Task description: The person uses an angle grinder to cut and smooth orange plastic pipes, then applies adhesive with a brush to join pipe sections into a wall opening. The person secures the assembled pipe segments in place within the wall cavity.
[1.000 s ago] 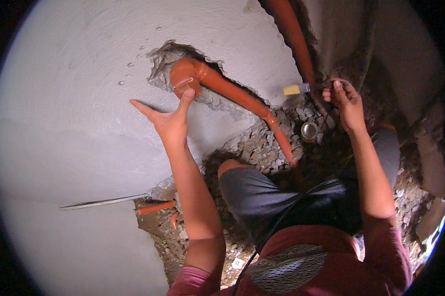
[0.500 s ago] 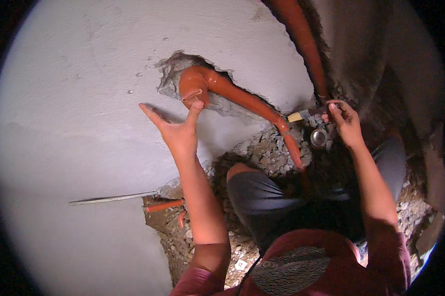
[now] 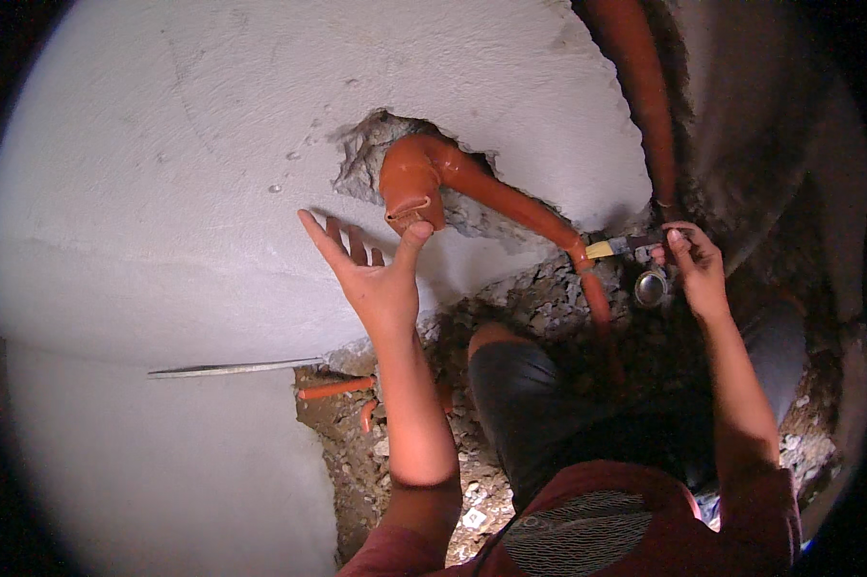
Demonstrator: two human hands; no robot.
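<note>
My left hand (image 3: 383, 286) is open, its fingers spread. Its thumb tip meets the lower end of an orange pipe elbow (image 3: 412, 183), whose mouth looks covered or folded over. From the elbow an orange pipe (image 3: 506, 202) slopes down to the right along a broken groove in the wall. In my right hand (image 3: 695, 262) is a paintbrush (image 3: 626, 245), pinched by its dark handle. The pale bristles point left and touch or nearly touch the pipe joint (image 3: 580, 252). Just below the brush stands a small round metal tin (image 3: 651, 288).
A thicker orange pipe (image 3: 645, 106) runs down the corner at right. Rubble and dirt (image 3: 539, 298) lie under the pipes. On the left, a thin flat strip (image 3: 236, 367) sits along the wall's lower edge, with short orange pipe stubs (image 3: 337, 388) below it.
The view has shifted, so everything sits a little right and lower. The brush bristles have come closer to the pipe joint. My left hand's fingers are more visibly spread.
</note>
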